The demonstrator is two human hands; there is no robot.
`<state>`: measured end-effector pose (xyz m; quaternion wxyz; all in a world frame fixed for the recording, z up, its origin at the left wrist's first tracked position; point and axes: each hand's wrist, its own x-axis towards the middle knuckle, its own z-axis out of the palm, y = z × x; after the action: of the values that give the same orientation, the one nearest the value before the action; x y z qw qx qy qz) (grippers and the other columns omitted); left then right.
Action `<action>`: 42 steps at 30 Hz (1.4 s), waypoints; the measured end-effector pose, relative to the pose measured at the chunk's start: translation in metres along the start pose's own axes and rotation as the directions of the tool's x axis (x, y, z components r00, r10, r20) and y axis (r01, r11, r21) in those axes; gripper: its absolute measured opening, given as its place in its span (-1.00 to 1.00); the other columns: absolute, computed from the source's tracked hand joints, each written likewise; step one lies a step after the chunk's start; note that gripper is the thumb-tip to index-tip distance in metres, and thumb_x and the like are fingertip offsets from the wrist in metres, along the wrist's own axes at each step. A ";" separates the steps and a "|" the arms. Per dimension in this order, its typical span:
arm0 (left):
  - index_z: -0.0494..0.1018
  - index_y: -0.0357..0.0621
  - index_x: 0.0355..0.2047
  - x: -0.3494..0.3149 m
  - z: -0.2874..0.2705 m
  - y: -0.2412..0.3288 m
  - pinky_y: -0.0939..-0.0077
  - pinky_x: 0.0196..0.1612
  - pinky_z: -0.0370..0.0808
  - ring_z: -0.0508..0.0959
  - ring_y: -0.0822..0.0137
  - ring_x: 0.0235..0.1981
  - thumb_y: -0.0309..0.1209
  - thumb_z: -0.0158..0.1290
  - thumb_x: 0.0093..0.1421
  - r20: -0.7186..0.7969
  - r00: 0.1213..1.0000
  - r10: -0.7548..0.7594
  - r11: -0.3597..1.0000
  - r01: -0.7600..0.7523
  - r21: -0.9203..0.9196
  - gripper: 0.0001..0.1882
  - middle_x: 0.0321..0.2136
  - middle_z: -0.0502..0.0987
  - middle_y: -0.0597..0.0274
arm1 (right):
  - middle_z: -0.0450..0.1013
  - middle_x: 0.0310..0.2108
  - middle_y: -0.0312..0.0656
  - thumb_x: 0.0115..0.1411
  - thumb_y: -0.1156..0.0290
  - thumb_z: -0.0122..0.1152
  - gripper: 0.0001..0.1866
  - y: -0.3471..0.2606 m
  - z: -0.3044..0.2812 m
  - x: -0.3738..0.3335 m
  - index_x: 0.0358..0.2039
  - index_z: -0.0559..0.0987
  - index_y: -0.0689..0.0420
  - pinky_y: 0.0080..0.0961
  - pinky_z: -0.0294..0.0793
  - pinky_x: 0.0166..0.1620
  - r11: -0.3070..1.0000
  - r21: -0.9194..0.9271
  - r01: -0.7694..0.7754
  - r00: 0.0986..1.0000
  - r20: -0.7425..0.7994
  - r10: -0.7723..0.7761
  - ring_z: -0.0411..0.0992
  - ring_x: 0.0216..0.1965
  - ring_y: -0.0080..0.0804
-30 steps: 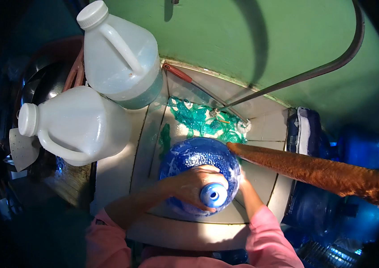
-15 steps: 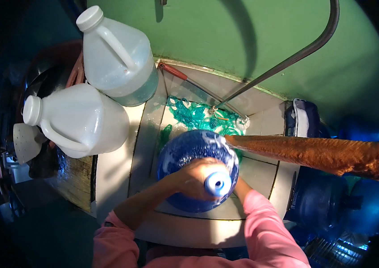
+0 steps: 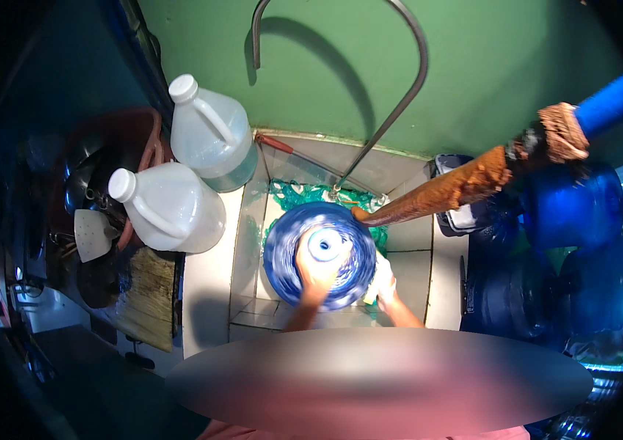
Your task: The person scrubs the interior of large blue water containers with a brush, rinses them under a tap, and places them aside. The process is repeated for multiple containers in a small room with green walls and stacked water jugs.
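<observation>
Head view looks straight down into a small tiled wash basin [image 3: 414,257] set against a green wall. A large round blue plastic water bottle [image 3: 282,257] stands upright in the basin, its open neck facing the camera; what it holds cannot be told. The left hand [image 3: 319,268] lies over the bottle's shoulder, its fingers [image 3: 304,253] curled around the neck and gripping it. The right hand [image 3: 383,282] presses against the bottle's right side, fingers wrapped on something pale; what it is cannot be told. Green crumpled plastic netting [image 3: 304,196] lies in the basin just behind the bottle. A long brown rust-coloured handle [image 3: 443,192] slants down from the right, its tip touching the bottle's rim. On the ledge to the left stand two translucent white plastic jugs [image 3: 172,209] with handles and caps, one touching the other. More big blue water bottles [image 3: 568,213] crowd the right side.
</observation>
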<state>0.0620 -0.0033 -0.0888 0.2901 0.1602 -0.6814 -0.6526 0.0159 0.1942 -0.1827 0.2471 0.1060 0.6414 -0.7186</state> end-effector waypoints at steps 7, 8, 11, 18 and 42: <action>0.51 -0.19 -0.17 -0.020 0.015 -0.006 0.28 -0.02 0.49 0.57 0.23 -0.17 -0.22 0.52 -0.22 0.385 0.912 0.140 0.953 -0.230 0.197 -0.38 -0.24 0.57 0.11 | 0.14 0.28 0.12 -0.04 0.18 0.27 -0.10 0.014 0.042 -0.091 0.30 0.23 0.31 0.08 -0.02 0.29 0.146 -0.904 0.401 0.742 0.228 -0.630 0.04 0.28 0.21; 0.50 -0.21 -0.19 -0.016 0.015 -0.009 0.41 -0.16 0.55 0.56 0.35 -0.31 -0.29 0.50 -0.13 0.272 0.962 -0.029 0.997 0.008 0.081 -0.46 -0.33 0.56 0.22 | 0.11 0.31 0.12 -0.03 0.19 0.27 -0.09 0.019 0.053 -0.105 0.32 0.21 0.32 0.09 -0.06 0.31 0.122 -0.916 0.382 0.783 0.250 -0.570 0.00 0.31 0.22; 0.50 -0.22 -0.20 -0.009 0.010 0.006 0.51 -0.22 0.54 0.54 0.44 -0.36 -0.37 0.46 -0.05 -0.047 0.997 0.061 0.994 -0.056 0.098 -0.55 -0.35 0.57 0.28 | 0.16 0.22 0.20 0.09 0.18 0.23 -0.20 0.034 0.069 -0.134 0.30 0.23 0.26 0.12 0.02 0.28 0.207 -0.872 0.443 0.637 0.144 -0.757 0.08 0.26 0.18; 0.43 -0.18 -0.12 0.011 -0.121 0.156 0.20 0.05 0.52 0.59 0.20 -0.18 -0.27 0.17 0.23 -0.029 1.000 -0.003 0.835 -0.013 -0.550 -0.69 -0.30 0.57 0.14 | 0.48 -0.34 -0.10 0.33 0.30 0.00 -0.63 -0.039 -0.040 -0.048 0.10 0.41 0.17 -0.32 0.51 -0.16 0.693 -0.593 0.411 0.837 -0.055 -0.544 0.51 -0.32 -0.24; 0.42 -0.15 -0.15 -0.026 0.012 0.047 0.50 -0.14 0.49 0.50 0.43 -0.28 -0.51 0.47 -0.10 -0.102 0.994 0.034 0.995 -0.044 -0.094 -0.46 -0.30 0.49 0.32 | -0.08 0.46 0.09 0.04 -0.43 0.17 0.24 -0.212 -0.073 0.059 0.45 -0.03 0.20 -0.03 -0.22 0.45 0.090 -0.909 0.406 0.774 0.289 -0.564 -0.19 0.50 -0.03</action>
<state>0.0825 0.0269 -0.0473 0.3443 0.1652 -0.6366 -0.6700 -0.1503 0.2638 -0.0377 -0.0359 -0.2308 0.9458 -0.2254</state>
